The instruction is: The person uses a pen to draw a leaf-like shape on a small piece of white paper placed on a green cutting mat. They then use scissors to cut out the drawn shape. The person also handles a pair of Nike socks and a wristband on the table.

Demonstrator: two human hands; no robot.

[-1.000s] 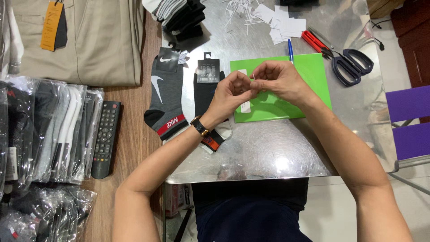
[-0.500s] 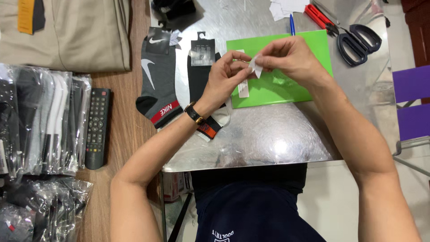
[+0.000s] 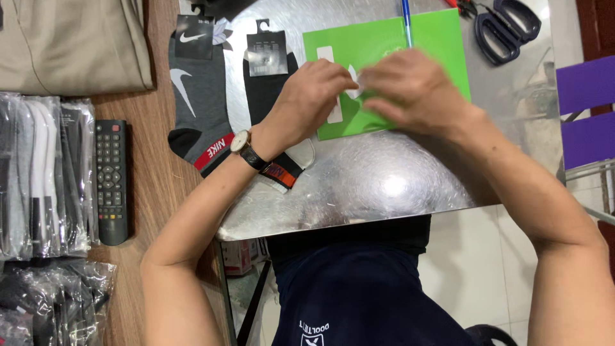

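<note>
Both hands meet over the green sheet that lies flat on the shiny metal worktop, and between them sits a small white slip — a label or sticker, by the look of it. The left hand has its fingertips pinched shut on the slip's near edge. The right hand is blurred; its fingers curl down over the same slip, but whether that grip is closed on it or only pressing cannot be told. The hands work low and close together, which suits a thing this small and thin: a pinch from each side keeps it from curling. The green sheet under them serves as a backing, and a second long white strip lies on it just beside the left hand.

Things not in use sit out of the way. A grey sock and a black sock with card tags lie left of the sheet, the black one partly under the left wrist with its watch. Scissors and a blue pen rest at the far edge, within reach. A remote control and bagged socks lie on the wooden surface further left.

Against the frame half a second earlier, the hands are lower — then the slip was held up in the air between both pinches, clear of the sheet, with its white tip showing; now it is down at the sheet and mostly covered. The view has also shifted forward, so the socks and scissors sit nearer the top edge.
</note>
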